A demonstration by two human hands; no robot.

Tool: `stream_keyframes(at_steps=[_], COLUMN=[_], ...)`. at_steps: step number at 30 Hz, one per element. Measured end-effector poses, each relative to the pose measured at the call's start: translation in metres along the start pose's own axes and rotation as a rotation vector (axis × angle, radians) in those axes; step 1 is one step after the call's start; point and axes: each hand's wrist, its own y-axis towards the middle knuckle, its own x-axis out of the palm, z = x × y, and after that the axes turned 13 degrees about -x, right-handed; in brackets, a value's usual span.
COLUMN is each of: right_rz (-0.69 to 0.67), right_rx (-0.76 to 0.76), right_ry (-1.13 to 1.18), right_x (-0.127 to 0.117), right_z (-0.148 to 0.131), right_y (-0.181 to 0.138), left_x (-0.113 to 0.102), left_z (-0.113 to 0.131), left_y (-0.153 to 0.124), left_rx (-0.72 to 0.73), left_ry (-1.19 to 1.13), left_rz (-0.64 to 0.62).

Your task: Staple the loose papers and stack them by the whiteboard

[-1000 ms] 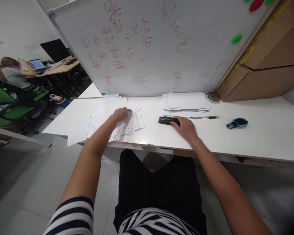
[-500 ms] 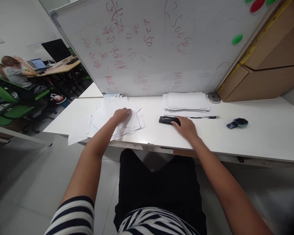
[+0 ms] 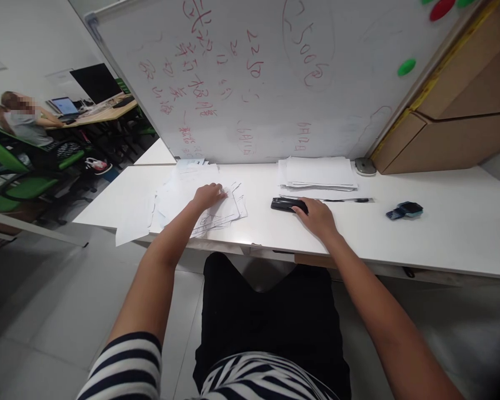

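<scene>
My left hand (image 3: 209,194) is over a spread of loose papers (image 3: 181,186) on the left of the white desk. Its fingers are bent and closed at the edge of a sheet of paper (image 3: 225,210), on a pile with printed or drawn lines; the fingertips are partly hidden. My right hand (image 3: 319,216) is wrapped round one end of a black stapler (image 3: 284,204), which lies on the desk between the loose papers and a neat stack of white paper (image 3: 319,174).
A thin black pen-like item (image 3: 352,200) lies behind my right hand. A watch (image 3: 405,210) rests farther right. A whiteboard (image 3: 266,100) stands along the back, beside cardboard boxes (image 3: 445,141). One person (image 3: 29,125) sits at another desk, far left.
The fingers of my left hand have shifted slightly and look a little less tightly curled. My right hand and the stapler stay in place. The seated person's arm has lowered.
</scene>
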Motion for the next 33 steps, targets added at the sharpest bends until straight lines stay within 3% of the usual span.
stream_keyframes(at_steps=[14,24,29,33], right_rz=[-0.001,0.016,0.022,0.015], right_rx=[0.004,-0.005,-0.008,-0.005], right_ry=[-0.001,-0.009,-0.009,-0.009], right_x=[0.000,0.002,0.002,0.002], right_z=[0.000,0.002,0.002,0.002], right_y=[0.001,-0.001,0.000,0.000], left_x=[0.012,0.013,0.015,0.018], left_z=[0.021,0.010,0.008,0.006], left_y=[-0.003,0.005,0.004,0.000], left_rx=[-0.236,-0.310,-0.297,-0.161], left_ry=[-0.083,-0.270,-0.268,-0.232], left_rz=[0.090,0.064,0.063,0.127])
